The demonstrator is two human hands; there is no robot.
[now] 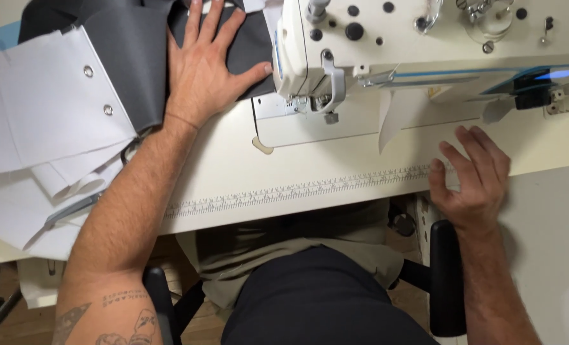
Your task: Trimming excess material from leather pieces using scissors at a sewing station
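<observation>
The left hand (203, 61) is lying flat and open on the dark grey cloth (131, 57), fingers spread wide and palm pressing down, with the thumb reaching toward the sewing machine (386, 38). It is gripping nothing, only pressing on the cloth. The cloth is lying on the table (233, 172), left of the machine's needle end, partly over a white cloth (48, 108) with two metal eyelets. The right hand (473, 176) is resting at the table's front edge, fingers loosely curled and apart, fingertips touching the tabletop near the printed ruler strip (297, 190); it is holding nothing. Scissors (74, 209) are lying half hidden under white pieces near the left forearm.
</observation>
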